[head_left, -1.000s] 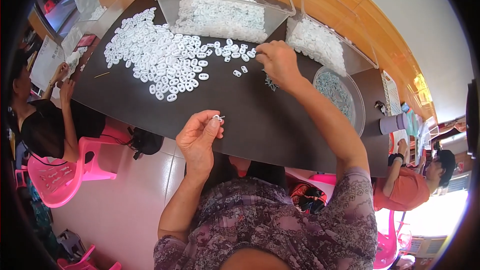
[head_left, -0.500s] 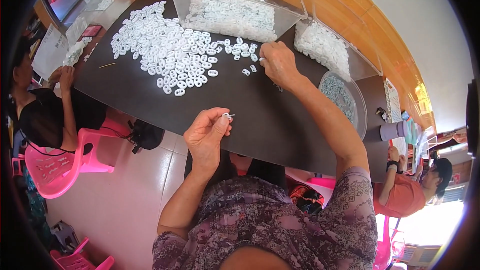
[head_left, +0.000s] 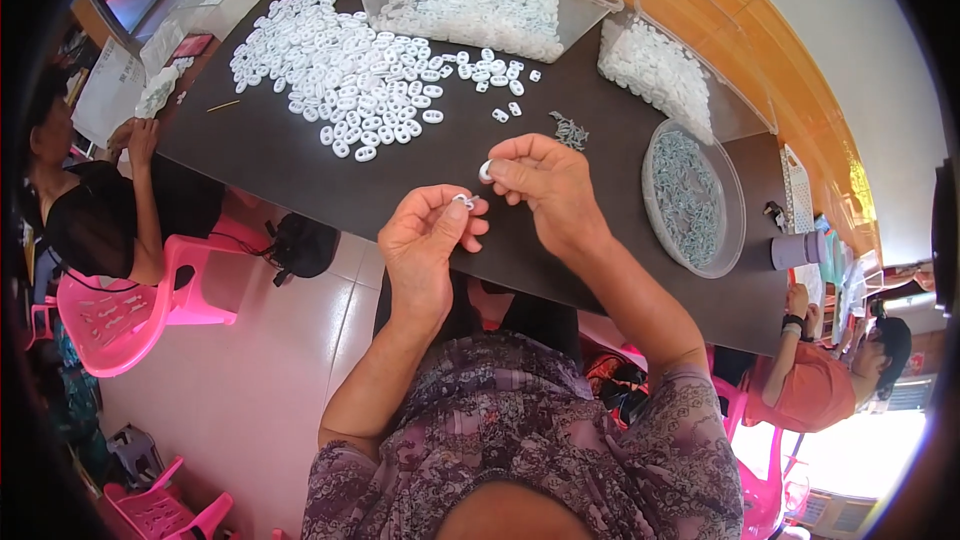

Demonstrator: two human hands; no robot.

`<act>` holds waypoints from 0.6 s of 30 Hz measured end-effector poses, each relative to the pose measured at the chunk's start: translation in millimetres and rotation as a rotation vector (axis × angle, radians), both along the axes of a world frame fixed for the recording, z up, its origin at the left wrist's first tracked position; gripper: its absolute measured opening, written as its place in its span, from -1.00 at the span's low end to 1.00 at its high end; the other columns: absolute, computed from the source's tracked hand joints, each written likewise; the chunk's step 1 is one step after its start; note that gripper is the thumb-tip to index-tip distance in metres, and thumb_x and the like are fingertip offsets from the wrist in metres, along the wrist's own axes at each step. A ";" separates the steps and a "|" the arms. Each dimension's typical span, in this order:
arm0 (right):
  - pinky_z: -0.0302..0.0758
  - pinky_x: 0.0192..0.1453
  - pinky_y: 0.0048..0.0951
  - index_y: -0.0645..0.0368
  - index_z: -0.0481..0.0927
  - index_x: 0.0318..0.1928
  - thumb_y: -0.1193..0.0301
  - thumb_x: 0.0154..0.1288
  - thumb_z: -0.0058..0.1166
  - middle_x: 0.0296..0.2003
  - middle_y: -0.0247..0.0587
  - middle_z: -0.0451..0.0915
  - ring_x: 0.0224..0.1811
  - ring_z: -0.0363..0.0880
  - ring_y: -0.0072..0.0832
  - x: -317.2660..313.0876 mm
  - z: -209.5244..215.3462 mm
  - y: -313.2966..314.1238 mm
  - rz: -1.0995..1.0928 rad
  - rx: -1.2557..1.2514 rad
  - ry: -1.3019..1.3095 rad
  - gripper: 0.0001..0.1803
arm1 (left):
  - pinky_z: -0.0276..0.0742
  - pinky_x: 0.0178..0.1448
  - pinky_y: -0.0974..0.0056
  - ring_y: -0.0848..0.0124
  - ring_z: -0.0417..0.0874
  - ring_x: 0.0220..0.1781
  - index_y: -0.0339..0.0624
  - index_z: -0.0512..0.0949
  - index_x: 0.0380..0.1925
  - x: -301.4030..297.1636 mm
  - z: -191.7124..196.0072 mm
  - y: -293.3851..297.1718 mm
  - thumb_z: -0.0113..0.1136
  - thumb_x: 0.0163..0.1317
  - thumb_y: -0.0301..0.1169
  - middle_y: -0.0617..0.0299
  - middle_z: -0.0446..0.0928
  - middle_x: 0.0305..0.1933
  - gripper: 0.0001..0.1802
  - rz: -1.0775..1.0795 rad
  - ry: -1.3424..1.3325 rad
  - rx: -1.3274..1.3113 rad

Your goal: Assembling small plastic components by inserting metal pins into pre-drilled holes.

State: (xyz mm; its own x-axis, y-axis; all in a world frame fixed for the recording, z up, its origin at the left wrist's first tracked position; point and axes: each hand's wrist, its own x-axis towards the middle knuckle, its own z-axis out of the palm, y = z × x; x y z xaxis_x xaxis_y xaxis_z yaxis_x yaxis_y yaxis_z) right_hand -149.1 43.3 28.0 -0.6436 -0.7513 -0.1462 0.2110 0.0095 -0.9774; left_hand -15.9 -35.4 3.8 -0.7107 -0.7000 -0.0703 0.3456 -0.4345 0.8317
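Pinching small parts over the near edge of a dark table [head_left: 300,165].

Left hand [head_left: 428,240] nips a tiny metal piece [head_left: 463,200] at its fingertips; right hand [head_left: 545,180] grips one white plastic ring [head_left: 486,170], both closed tight, nearly touching. Beyond them a heap of white rings [head_left: 340,65] spreads toward the far left corner, too many to count. Two clear bins [head_left: 470,0] of rings line the far edge, one round tray [head_left: 692,195] of grey metal parts sits right, a small clump of metal clips [head_left: 570,130] between.
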 end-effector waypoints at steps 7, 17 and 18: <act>0.35 -0.34 -0.66 0.28 0.56 -0.27 0.52 0.13 0.19 -0.42 -0.30 0.60 -0.43 0.49 -0.68 30.9 -6.7 9.2 -0.052 -0.052 0.001 -0.84 | 0.52 -0.33 0.40 0.43 0.60 -0.38 -0.38 0.49 -0.26 5.3 1.1 -0.1 0.09 0.27 -0.49 0.08 0.58 -0.33 -0.86 0.052 0.041 0.013; 0.37 -0.33 -0.67 0.33 0.57 -0.16 0.54 0.16 0.16 -0.39 -0.23 0.62 -0.41 0.50 -0.66 31.9 5.0 21.5 -0.014 -0.046 -0.037 -0.79 | 0.46 -0.37 0.49 0.52 0.55 -0.41 -0.34 0.54 -0.25 17.1 4.1 4.1 0.15 0.22 -0.53 0.17 0.56 -0.33 -0.87 0.040 0.007 -0.024; 0.37 -0.33 -0.67 0.33 0.57 -0.16 0.54 0.16 0.16 -0.39 -0.23 0.62 -0.41 0.50 -0.66 32.9 4.9 21.4 -0.013 -0.046 -0.038 -0.79 | 0.46 -0.37 0.49 0.52 0.55 -0.41 -0.34 0.54 -0.25 17.9 4.1 4.6 0.15 0.22 -0.53 0.17 0.56 -0.33 -0.87 0.041 0.006 -0.023</act>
State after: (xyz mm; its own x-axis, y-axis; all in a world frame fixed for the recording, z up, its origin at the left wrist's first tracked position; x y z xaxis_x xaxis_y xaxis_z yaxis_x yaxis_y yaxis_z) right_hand -116.2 64.7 32.9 -0.6478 -0.7495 -0.1365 0.2476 -0.0377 -0.9681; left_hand 2.0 -30.9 7.9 -0.6818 -0.7299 -0.0494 0.3678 -0.4004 0.8393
